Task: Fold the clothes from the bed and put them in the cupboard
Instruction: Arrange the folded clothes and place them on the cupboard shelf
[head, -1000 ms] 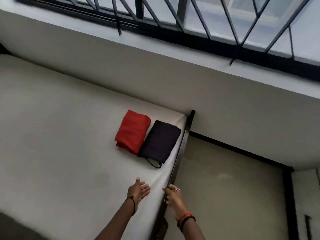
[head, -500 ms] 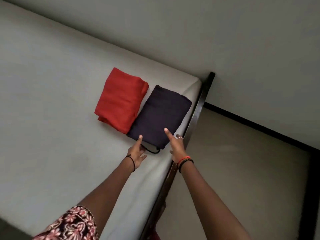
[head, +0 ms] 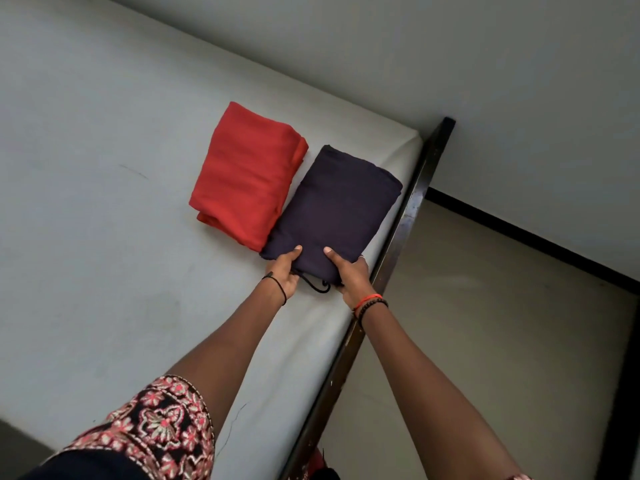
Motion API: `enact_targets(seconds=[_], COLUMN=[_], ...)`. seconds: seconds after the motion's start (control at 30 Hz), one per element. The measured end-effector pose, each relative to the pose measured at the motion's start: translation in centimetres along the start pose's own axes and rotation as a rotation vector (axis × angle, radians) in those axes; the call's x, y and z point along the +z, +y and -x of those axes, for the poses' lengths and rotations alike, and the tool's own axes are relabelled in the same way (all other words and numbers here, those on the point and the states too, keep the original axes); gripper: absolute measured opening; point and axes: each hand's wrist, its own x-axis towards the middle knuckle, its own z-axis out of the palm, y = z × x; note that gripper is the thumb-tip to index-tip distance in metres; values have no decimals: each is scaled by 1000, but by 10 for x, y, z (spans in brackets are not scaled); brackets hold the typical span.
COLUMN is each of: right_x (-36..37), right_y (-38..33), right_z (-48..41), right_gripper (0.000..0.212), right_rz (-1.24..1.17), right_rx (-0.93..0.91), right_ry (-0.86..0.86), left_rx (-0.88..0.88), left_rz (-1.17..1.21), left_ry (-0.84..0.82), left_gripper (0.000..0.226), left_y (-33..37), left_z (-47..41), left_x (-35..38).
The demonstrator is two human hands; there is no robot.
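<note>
Both hands have advanced from pointing to gripping: left hand [head: 284,271] and right hand [head: 349,276] pinch the near edge of the folded dark garment [head: 332,216] on the bed [head: 104,168], touching the red garment [head: 246,178]. Risk: lifting by 1 edge may let the folds sag open, and the drawstring [head: 317,287] could snag.

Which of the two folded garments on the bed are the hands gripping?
The dark purple folded garment, nearest the bed's edge: left hand and right hand grip its near end. The red folded garment beside it lies untouched.
</note>
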Motion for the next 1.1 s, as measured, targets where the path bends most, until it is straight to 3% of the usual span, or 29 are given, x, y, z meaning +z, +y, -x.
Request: enact_targets(seconds=[0.23,0.53,0.67,0.73,0.8,0.9,0.97,1.1], right_x=[-10,-22,-23,-25,-26,-27,-28,-28], right_y=[22,99,124,124,119,107,98,82], right_z=[23,85,103,106,103,96,87,68], right_gripper=[50,42,48,48,47,53,55,63], right_rz=[-30,-41,-43,-22,5,25,25,-16], right_rx=[19,120,170,156,114,47,-1,-21], right_ry=[18,21,23,16,8,29,40,-16], left_rx=[43,-17,-66,-61,63,305,343,229], left_rz=[34,45,-29,-198,-549,-809,-891,-1082], left_ry=[61,180,198,222,377,526,388,-30], left_gripper=[46,46,46,46,47,72,64,55], left_y=[-19,-45,-48,-44,-29,1,20,42], left_z=[44,99,110,111,105,91,82,66], left_x=[-16,-93,-127,-134,-140,-143,-138,-111])
